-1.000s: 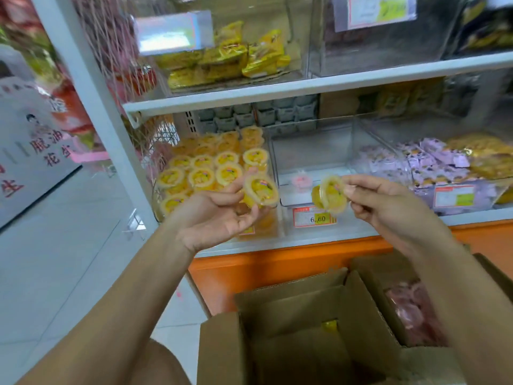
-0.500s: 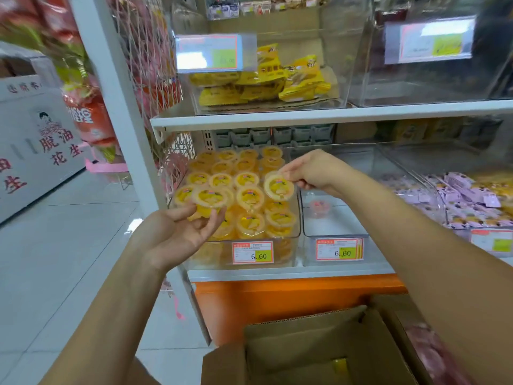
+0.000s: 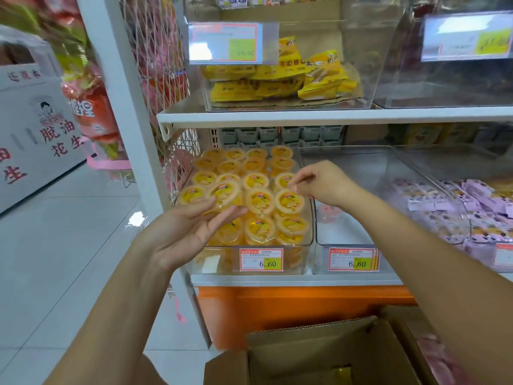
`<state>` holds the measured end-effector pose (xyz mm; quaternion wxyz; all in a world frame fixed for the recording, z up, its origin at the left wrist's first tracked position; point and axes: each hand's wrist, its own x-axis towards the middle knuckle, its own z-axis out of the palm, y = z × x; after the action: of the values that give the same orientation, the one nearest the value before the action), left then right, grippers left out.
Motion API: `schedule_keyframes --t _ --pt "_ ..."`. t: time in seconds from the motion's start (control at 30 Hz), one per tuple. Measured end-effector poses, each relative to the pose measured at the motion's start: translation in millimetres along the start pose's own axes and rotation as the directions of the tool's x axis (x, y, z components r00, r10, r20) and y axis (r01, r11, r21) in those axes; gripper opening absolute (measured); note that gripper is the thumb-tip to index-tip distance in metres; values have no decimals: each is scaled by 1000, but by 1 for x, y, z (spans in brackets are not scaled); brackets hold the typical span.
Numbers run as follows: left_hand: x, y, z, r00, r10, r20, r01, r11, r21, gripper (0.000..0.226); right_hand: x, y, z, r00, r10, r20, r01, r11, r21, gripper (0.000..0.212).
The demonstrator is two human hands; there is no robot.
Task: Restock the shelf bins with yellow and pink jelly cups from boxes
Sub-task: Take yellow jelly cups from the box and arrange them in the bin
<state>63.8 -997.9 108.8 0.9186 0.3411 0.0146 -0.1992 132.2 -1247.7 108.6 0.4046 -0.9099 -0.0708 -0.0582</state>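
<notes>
Bin (image 3: 308, 234) full of yellow cups sits left of near-empty bin (image 3: 349, 232) w/ one pink jelly cup (image 3: 329, 213). Left hand (image 3: 188, 229), palm up, pinches yellow jelly cup (image 3: 224, 193) btwn thumb and fingers at near-left of the cups. Right hand (image 3: 322, 182) fingertips bunched at far rim of another cup (image 3: 288, 204); can't tell if gripping. Open box (image 3: 305, 354) nearest.

The right hand (image 3: 322, 182) no longer pinches a cup at mid-frame: it has reached into the clear bin (image 3: 310, 232), and its loosely bent fingers now sit just above the right column of stocked cups (image 3: 259, 200). The left hand (image 3: 191, 232) has carried its yellow jelly cup (image 3: 225, 193) up from mid-frame to the bin's front left.
</notes>
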Motion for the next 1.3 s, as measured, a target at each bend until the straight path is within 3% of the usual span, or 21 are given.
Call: schedule_keyframes --t 0.07,0.17,0.27,0.37,0.53,0.67,0.8,0.9,1.07,1.3 --pt "0 -1 -1 999 9 -38 -7 998 69 101 -1 -2 0 998 -44 -42 42 998 -43 13" --pt "0 -3 -3 994 66 -91 -47 980 196 75 -12 -9 -1 979 -184 -84 173 977 -123 15" --pt "-6 1 -5 991 99 -86 -62 931 359 50 -35 -9 1 941 -338 14 331 911 -245 21" --pt "-13 11 -10 985 96 -140 -10 856 516 37 -50 3 7 932 -335 136 362 876 -318 45" --pt "-23 12 -16 938 216 -272 67 656 752 17 -54 15 8 935 -329 133 354 892 -281 56" --pt "-19 9 -23 865 365 -345 65 600 797 14 -59 16 12 925 -362 117 380 890 -250 59" --pt "-18 9 -25 827 446 -342 -2 611 791 15 -67 18 12 865 -501 -11 478 831 -285 41" --pt "-17 10 -27 825 448 -345 -19 632 775 17 -77 26 16 812 -584 6 547 758 -356 42" --pt "-14 10 -30 830 439 -343 -33 654 756 28 -84 36 30 686 -728 -8 617 587 -524 22" --pt "-16 8 -31 847 420 -327 -37 660 750 23 -83 42 27 538 -843 -4 665 428 -612 26"
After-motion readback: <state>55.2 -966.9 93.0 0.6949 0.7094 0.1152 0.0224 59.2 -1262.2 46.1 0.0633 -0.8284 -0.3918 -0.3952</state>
